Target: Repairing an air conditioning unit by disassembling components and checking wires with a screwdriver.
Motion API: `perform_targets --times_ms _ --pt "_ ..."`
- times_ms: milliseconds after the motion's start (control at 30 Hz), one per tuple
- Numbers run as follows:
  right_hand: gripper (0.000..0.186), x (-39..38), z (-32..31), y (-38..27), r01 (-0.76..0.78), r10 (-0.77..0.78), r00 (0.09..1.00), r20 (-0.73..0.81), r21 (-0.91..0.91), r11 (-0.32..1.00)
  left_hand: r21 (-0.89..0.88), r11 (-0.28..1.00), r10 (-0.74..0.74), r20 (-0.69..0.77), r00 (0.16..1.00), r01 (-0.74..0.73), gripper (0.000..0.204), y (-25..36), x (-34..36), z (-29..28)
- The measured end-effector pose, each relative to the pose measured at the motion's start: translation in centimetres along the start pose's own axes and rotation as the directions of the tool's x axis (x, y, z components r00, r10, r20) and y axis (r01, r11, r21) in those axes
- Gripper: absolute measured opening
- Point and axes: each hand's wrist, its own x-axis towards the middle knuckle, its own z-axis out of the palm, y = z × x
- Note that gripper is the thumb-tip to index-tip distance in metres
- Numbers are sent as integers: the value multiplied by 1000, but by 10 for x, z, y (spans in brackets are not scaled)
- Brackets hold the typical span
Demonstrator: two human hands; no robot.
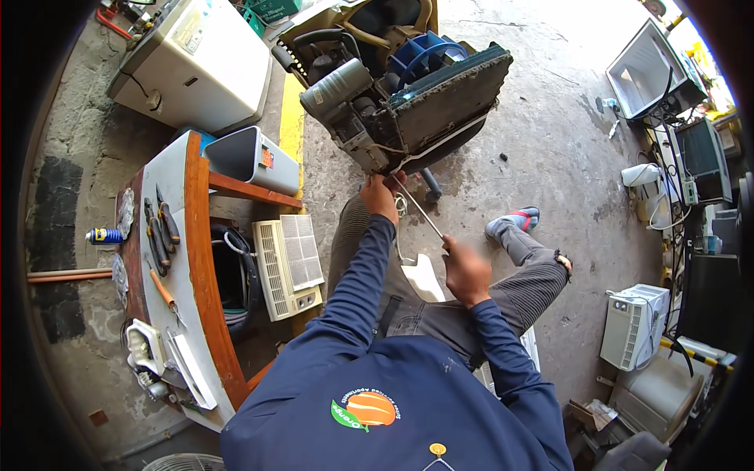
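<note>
Your navy-sleeved chest and forearms are filling the 6 o'clock edge as you are sitting over an opened window air conditioner (400, 94) on a stained concrete floor (550, 149). Your right hand (465, 272) is closing in a fist around the handle of a long thin screwdriver (420, 210), whose shaft is angling up toward 11 o'clock to the unit's lower corner. Your left hand (381, 196) is gripping that same corner, fingers curling onto the metal base just beside the tool's tip and a loop of white wire (402, 206).

The unit itself is lying tilted at 12 o'clock, its outer casing already off: the blue fan wheel (424, 53), the grey cylinder of the motor or compressor (336, 86) and the dusty finned coil (455, 90) are all showing bare. Judging by that, the stripping-down is looking well under way, with the inner parts still mounted on the base and the fastening at the corner apparently still in hand; whether the tip is seated in a screw is too small to tell.

At 9 o'clock, a wooden workbench (196, 235) is carrying pliers and screwdrivers (159, 231), with a white front grille (289, 265) lying just beside it. Another small white air conditioner (635, 326) is standing well apart at 4 o'clock.
</note>
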Motion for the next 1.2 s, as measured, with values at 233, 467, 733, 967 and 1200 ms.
perform_targets --times_ms 233,467,733,967,1200 --pt "52 -4 -14 3 -570 518 793 321 692 443 -78 988 -124 80 989 130 25 2 3 -12" --pt "49 -3 -17 27 -602 513 799 315 417 681 -182 930 -300 121 946 319 19 -11 -36 1" --pt "39 -17 -5 16 -445 437 892 113 380 811 -367 826 -321 317 892 428 15 -44 -7 -26" --pt "38 -9 -8 44 343 -405 912 61 -656 673 -440 801 -355 195 914 405 15 -31 -25 1" --pt "41 -11 -15 55 110 -117 993 0 -346 932 -479 782 -320 238 917 398 15 -34 -14 -9"
